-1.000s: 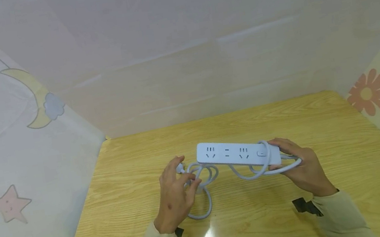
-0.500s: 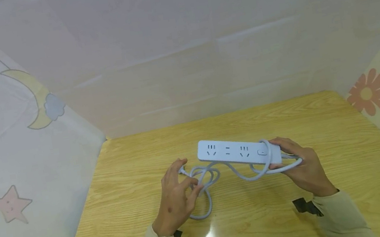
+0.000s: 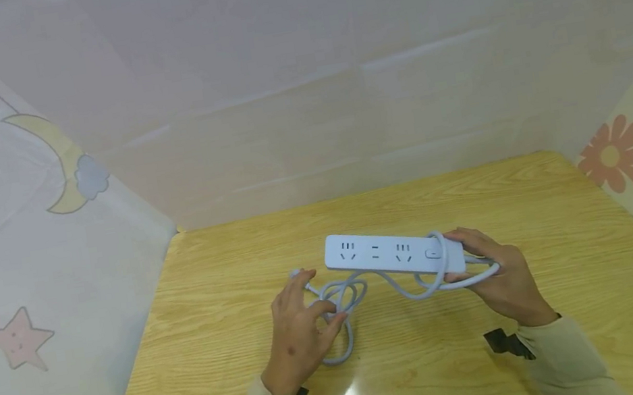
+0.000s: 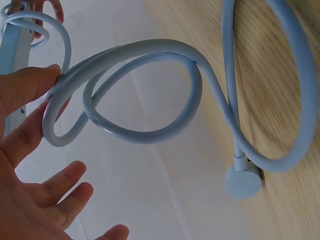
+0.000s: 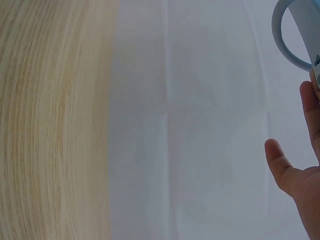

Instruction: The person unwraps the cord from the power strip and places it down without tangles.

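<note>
A white power strip (image 3: 362,253) is held up over the table at a slight tilt, sockets facing up. My right hand (image 3: 507,281) grips its right end, by the switch, where a loop of the white cord (image 4: 150,47) wraps round the strip. Only a corner of the strip shows in the right wrist view. My left hand (image 3: 296,340) pinches looped cord between thumb and index finger, its other fingers spread. Beyond those loops, the round plug (image 4: 243,181) lies at the tabletop in the left wrist view, just past the left fingertips in the head view.
A wood-grain table (image 3: 226,252) lies beneath both hands. Pale sheets (image 3: 308,144) stand behind it and at both sides, printed with a moon, a star and flowers. A lower bend of cord rests on the table near the left hand.
My left hand has shifted slightly right, its thumb and index finger on the cord, and the plug now shows beyond its fingertips. The right hand and strip have barely moved.
</note>
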A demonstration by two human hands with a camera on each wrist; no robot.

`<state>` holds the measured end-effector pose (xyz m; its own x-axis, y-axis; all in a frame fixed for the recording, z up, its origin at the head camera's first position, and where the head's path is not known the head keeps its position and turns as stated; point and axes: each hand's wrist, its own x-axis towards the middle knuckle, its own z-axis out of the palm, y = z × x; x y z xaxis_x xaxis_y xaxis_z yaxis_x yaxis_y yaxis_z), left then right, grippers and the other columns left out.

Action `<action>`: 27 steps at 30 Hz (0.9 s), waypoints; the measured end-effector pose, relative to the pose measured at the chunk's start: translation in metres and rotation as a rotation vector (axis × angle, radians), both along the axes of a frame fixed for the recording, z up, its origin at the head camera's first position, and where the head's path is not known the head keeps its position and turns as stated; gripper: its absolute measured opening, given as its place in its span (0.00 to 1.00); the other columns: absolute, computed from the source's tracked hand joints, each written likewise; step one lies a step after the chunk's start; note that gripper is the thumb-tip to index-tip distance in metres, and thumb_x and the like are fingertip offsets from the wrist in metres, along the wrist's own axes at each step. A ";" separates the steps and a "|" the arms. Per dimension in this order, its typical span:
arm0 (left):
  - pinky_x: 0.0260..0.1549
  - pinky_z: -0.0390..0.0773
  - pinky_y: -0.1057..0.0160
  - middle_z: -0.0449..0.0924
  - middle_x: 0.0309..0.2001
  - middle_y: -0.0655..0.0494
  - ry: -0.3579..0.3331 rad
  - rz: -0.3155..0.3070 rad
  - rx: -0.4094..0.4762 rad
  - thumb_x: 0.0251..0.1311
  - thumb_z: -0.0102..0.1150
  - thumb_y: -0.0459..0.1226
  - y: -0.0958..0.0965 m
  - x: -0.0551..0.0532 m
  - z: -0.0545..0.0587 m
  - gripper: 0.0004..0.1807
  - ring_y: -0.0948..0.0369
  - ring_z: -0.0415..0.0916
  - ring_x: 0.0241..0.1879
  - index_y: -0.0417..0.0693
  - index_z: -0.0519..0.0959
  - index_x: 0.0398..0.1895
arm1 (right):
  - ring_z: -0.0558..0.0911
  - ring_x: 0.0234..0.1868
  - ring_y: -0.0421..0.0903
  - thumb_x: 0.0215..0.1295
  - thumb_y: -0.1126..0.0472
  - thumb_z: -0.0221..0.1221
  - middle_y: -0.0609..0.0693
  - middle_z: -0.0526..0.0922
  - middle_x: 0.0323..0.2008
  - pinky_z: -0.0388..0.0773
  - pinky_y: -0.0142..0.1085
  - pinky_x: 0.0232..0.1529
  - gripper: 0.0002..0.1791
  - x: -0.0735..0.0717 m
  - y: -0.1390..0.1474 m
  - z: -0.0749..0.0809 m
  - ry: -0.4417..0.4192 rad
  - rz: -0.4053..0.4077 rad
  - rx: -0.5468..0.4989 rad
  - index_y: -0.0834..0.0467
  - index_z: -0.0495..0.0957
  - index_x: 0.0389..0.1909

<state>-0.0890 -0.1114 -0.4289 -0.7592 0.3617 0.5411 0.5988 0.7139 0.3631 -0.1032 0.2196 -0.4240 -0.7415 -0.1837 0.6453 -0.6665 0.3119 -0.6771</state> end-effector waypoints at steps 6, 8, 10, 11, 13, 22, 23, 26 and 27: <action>0.55 0.66 0.36 0.74 0.61 0.40 0.008 0.031 -0.015 0.44 0.81 0.42 0.004 0.003 -0.001 0.11 0.44 0.68 0.64 0.49 0.87 0.25 | 0.78 0.59 0.36 0.36 0.87 0.70 0.42 0.80 0.58 0.72 0.28 0.58 0.38 0.002 -0.001 0.004 -0.022 -0.011 0.009 0.73 0.76 0.56; 0.55 0.67 0.36 0.74 0.61 0.40 0.015 0.037 -0.016 0.44 0.81 0.42 0.006 0.003 -0.002 0.11 0.44 0.68 0.64 0.48 0.87 0.27 | 0.78 0.59 0.37 0.36 0.87 0.71 0.43 0.80 0.58 0.72 0.28 0.58 0.38 0.003 -0.001 0.005 -0.021 -0.008 0.008 0.73 0.76 0.56; 0.54 0.68 0.37 0.74 0.61 0.40 0.026 0.038 -0.009 0.45 0.81 0.42 0.007 0.004 -0.002 0.12 0.44 0.69 0.63 0.47 0.87 0.28 | 0.78 0.59 0.37 0.36 0.87 0.71 0.43 0.80 0.58 0.72 0.28 0.58 0.38 0.003 -0.001 0.006 -0.021 -0.008 0.009 0.73 0.76 0.56; 0.54 0.68 0.37 0.74 0.61 0.40 0.034 0.038 -0.004 0.45 0.81 0.42 0.008 0.004 -0.002 0.12 0.44 0.69 0.63 0.47 0.87 0.30 | 0.78 0.59 0.37 0.36 0.87 0.70 0.43 0.80 0.58 0.72 0.28 0.58 0.38 0.003 -0.001 0.006 -0.022 -0.008 0.009 0.74 0.76 0.56; 0.54 0.69 0.37 0.73 0.61 0.40 0.051 0.030 0.010 0.45 0.81 0.41 0.009 0.003 -0.001 0.13 0.43 0.70 0.62 0.47 0.87 0.32 | 0.77 0.59 0.37 0.36 0.87 0.70 0.42 0.80 0.57 0.71 0.28 0.59 0.38 0.003 -0.001 0.006 -0.020 -0.009 0.008 0.73 0.76 0.56; 0.50 0.70 0.41 0.73 0.61 0.42 0.072 0.012 -0.011 0.46 0.80 0.40 0.022 -0.007 0.004 0.18 0.47 0.69 0.62 0.45 0.87 0.40 | 0.77 0.59 0.37 0.35 0.87 0.70 0.43 0.80 0.57 0.72 0.28 0.58 0.38 0.003 -0.001 0.004 -0.002 0.000 0.008 0.73 0.76 0.56; 0.50 0.70 0.42 0.73 0.61 0.42 0.061 0.017 -0.021 0.47 0.80 0.41 0.024 -0.008 0.004 0.18 0.47 0.69 0.62 0.44 0.87 0.41 | 0.77 0.59 0.36 0.35 0.87 0.70 0.42 0.80 0.57 0.72 0.28 0.59 0.38 0.004 -0.001 0.004 -0.004 -0.004 0.011 0.73 0.76 0.56; 0.51 0.69 0.41 0.73 0.61 0.42 0.017 0.031 -0.043 0.49 0.79 0.42 0.030 -0.010 0.004 0.19 0.47 0.68 0.63 0.43 0.88 0.42 | 0.77 0.60 0.36 0.35 0.87 0.70 0.41 0.80 0.57 0.71 0.28 0.60 0.38 0.004 -0.001 0.005 -0.008 -0.010 0.012 0.73 0.76 0.56; 0.51 0.69 0.40 0.73 0.62 0.42 0.008 0.036 -0.052 0.49 0.78 0.42 0.031 -0.011 0.003 0.18 0.47 0.68 0.64 0.44 0.88 0.42 | 0.76 0.61 0.36 0.34 0.87 0.70 0.41 0.80 0.57 0.70 0.29 0.60 0.38 0.004 -0.001 0.005 -0.008 -0.011 0.011 0.73 0.76 0.55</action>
<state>-0.0998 -0.0804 -0.4255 -0.7682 0.3620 0.5280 0.5750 0.7527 0.3205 -0.0990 0.2185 -0.4190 -0.7487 -0.1827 0.6373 -0.6575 0.3269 -0.6788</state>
